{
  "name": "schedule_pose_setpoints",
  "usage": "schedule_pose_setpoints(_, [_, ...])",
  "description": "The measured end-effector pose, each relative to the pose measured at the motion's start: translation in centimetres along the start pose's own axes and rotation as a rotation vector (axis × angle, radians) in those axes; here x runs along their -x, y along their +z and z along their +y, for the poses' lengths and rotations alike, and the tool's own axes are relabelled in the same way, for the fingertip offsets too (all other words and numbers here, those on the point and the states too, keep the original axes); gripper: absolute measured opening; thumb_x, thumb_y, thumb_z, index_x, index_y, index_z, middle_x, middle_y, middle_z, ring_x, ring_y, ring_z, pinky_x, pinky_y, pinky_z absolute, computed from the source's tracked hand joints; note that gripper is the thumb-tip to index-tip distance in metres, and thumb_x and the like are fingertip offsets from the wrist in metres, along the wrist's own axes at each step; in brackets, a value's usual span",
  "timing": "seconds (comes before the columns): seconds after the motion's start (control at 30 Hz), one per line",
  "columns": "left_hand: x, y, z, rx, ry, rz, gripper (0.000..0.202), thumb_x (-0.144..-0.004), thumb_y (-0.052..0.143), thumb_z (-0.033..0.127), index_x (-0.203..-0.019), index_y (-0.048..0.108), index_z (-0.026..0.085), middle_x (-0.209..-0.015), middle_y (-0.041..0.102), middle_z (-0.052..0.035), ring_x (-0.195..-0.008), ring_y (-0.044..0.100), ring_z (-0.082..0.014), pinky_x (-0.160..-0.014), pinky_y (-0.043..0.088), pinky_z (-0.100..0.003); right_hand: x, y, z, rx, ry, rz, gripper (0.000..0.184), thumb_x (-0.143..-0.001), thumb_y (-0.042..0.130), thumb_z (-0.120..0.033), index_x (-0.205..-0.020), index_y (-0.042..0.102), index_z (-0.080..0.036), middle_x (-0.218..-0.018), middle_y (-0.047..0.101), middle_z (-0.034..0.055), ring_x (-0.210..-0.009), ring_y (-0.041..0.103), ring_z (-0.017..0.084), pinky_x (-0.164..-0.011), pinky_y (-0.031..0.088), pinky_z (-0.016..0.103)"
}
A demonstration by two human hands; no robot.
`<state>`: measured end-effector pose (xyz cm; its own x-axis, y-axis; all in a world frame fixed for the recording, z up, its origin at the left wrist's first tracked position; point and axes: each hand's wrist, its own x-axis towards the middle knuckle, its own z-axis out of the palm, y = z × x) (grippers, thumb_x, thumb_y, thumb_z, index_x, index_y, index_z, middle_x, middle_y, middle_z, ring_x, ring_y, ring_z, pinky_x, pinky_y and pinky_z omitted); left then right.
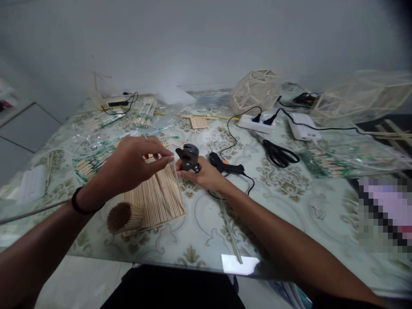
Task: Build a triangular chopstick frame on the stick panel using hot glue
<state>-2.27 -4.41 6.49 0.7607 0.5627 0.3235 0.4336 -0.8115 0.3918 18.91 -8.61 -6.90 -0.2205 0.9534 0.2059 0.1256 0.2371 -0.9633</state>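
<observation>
My left hand [131, 165] hovers above a mat of thin wooden sticks [157, 197] and pinches one thin stick [174, 168] between thumb and fingers. My right hand [206, 174] is closed around a small dark cutter tool [189, 157], held right beside the stick's tip. A rolled bundle of sticks [122, 217] lies at the near left end of the mat. All of this sits on a glass-topped table [206, 240] with a patterned cloth under the glass.
A black glue gun [225, 165] with its cord lies just right of my right hand. Black scissors [278, 153], a white power strip [255, 123] and a white adapter [302, 127] lie farther back. Packets of sticks [334, 165] and stick-built polyhedra [255, 90] crowd the far side.
</observation>
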Motion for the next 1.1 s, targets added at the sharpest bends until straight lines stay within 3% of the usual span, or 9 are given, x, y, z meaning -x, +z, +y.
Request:
schedule_pose_setpoints(0.23, [0.0, 0.0, 0.2, 0.011, -0.006, 0.002, 0.011, -0.092, 0.074, 0.026, -0.088, 0.084, 0.024, -0.081, 0.078, 0.0032, -0.065, 0.065, -0.0075, -0.066, 0.045, -0.019, -0.1, -0.2, 0.4, 0.031, -0.026, 0.060, 0.024, -0.084, 0.076, -0.040, -0.090, 0.072, -0.017, -0.085, 0.070, 0.0028, -0.080, 0.061, 0.018, -0.081, 0.049, 0.033])
schedule_pose_setpoints(0.9, [0.0, 0.0, 0.2, 0.013, -0.038, -0.022, 0.012, -0.093, 0.073, 0.027, -0.088, 0.085, 0.027, -0.083, 0.079, 0.0048, -0.068, 0.065, -0.0065, -0.069, 0.045, -0.019, -0.2, 0.1, -0.7, 0.087, -0.051, 0.007, 0.033, -0.085, 0.077, -0.052, -0.087, 0.071, -0.019, -0.084, 0.069, 0.0026, -0.080, 0.063, 0.019, -0.081, 0.051, 0.033])
schedule_pose_setpoints(1.1, [-0.3, -0.2, 0.4, 0.030, -0.042, -0.035, 0.012, -0.091, 0.074, 0.025, -0.085, 0.084, 0.025, -0.080, 0.078, 0.0049, -0.065, 0.063, -0.0056, -0.066, 0.044, -0.018, -0.2, -0.1, -0.5, 0.092, -0.054, -0.012, 0.024, -0.087, 0.073, -0.043, -0.089, 0.070, -0.019, -0.084, 0.068, 0.0025, -0.079, 0.061, 0.018, -0.081, 0.050, 0.033])
